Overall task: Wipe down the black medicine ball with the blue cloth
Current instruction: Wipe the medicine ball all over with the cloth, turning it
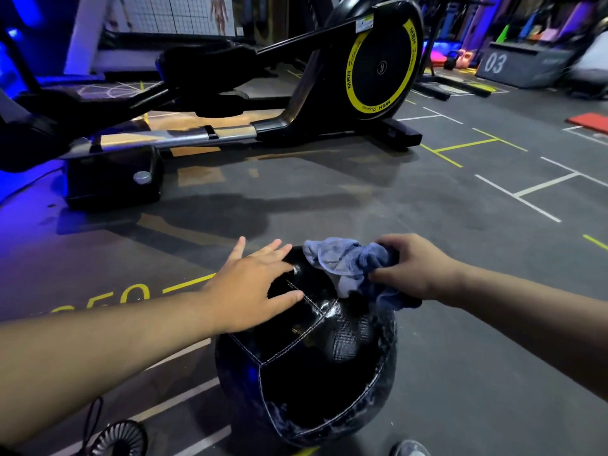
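The black medicine ball [309,360], stitched in white and scuffed along its lower edge, sits on the grey gym floor in the lower middle of the head view. My left hand [253,284] lies flat on its upper left side with fingers spread and straight. My right hand [411,268] grips the crumpled blue cloth [348,264] and holds it against the top right of the ball. Part of the cloth hangs down below that hand.
A black elliptical trainer [381,60] with a yellow-ringed flywheel stands just beyond the ball, its rail base [112,179] at the left. A grey box marked 03 [513,64] and kettlebells sit far right. A small round fan [118,439] lies at bottom left; a shoe toe [409,449] at bottom.
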Tool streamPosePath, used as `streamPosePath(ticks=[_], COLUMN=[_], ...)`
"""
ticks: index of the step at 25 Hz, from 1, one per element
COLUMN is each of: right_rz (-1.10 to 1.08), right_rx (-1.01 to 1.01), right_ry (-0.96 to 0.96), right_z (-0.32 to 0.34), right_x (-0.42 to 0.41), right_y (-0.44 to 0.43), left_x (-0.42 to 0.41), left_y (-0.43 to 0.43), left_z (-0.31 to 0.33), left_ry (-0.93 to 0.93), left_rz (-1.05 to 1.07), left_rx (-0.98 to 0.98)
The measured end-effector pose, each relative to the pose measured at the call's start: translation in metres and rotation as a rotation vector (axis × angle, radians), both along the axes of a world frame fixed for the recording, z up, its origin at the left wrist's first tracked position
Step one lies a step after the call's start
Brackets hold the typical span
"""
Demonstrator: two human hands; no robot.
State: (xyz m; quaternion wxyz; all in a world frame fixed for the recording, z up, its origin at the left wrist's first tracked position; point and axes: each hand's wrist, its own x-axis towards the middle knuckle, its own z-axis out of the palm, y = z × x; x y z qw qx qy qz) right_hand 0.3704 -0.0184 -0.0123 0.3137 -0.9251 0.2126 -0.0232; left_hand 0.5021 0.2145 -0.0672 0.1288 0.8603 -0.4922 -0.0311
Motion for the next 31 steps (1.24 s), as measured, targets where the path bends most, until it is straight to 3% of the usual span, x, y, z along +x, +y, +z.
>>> streamPosePath(ticks=[3, 6, 11, 15, 17, 20, 23, 25, 28, 31], right_rz=[0.09, 0.213, 0.243, 0.185, 0.104, -0.035, -0.08, -0.104, -0.112, -0.077], right_rx=[0.304, 0.449, 0.12, 0.039, 0.149, 0.32, 0.327, 0.173, 0.053, 0.416], right_ry=[-0.06, -0.026, -0.12, -0.194, -0.252, -0.358, -0.399, -0.452, -0.606, -0.665], right_z=[0.014, 0.016, 0.018, 0.029, 0.037, 0.05, 0.055, 0.059, 0.076, 0.093], right_x=[0.003, 0.01, 0.021, 0.026, 0.027, 0.027, 0.028, 0.028, 0.025, 0.018], right_y=[0.01, 0.026, 0.025, 0.017, 0.009, -0.002, -0.005, -0.004, 0.002, 0.004], left_x=[-0.008, -0.011, 0.002, 0.021, 0.03, 0.04, 0.047, 0.051, 0.055, 0.048], left_y=[-0.013, -0.02, -0.006, 0.011, 0.018, 0.026, 0.025, 0.023, 0.024, 0.026], left_z=[0.013, 0.025, 0.031, 0.049, 0.059, 0.071, 0.078, 0.079, 0.088, 0.101], left_ry=[0.016, 0.173, 0.437, 0.349, 0.363, 0.541, 0.358, 0.284, 0.63, 0.798], left_rz=[0.037, 0.003, 0.146, 0.256, 0.354, 0.396, 0.429, 0.472, 0.433, 0.348], left_rx=[-0.212, -0.331, -0.399, -0.494, -0.61, -0.729, -0.716, -0.719, -0.982, -1.086])
